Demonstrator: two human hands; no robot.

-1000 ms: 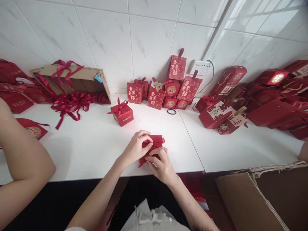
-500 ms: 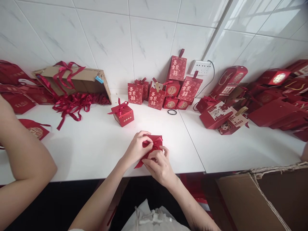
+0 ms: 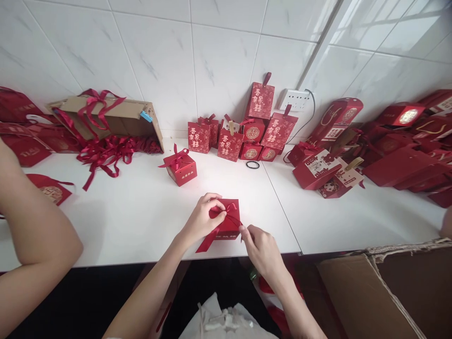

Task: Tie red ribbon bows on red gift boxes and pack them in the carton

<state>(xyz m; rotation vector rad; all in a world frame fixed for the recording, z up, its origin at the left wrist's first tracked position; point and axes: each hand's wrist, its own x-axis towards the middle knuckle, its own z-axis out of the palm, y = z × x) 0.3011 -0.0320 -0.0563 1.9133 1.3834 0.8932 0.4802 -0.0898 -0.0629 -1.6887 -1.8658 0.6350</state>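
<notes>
In front of me on the white table stands a small red gift box with gold lettering along its near side. A red ribbon is looped into a bow on its lid, one tail hanging over the table. My left hand pinches the bow on the left of the lid. My right hand, at the box's right corner, is closed on the other ribbon tail, which it holds taut. Farther back, a similar red box with a bow stands by itself.
A cardboard box with red ribbons lies at the back left. Several red gift bags stand against the wall by a power strip. More red boxes pile up at right. Another person's arm rests at left; a large carton stands lower right.
My right hand has moved from the front of the bow to the right, drawing a ribbon tail out past the box's corner. My left hand has stayed on the bow.
</notes>
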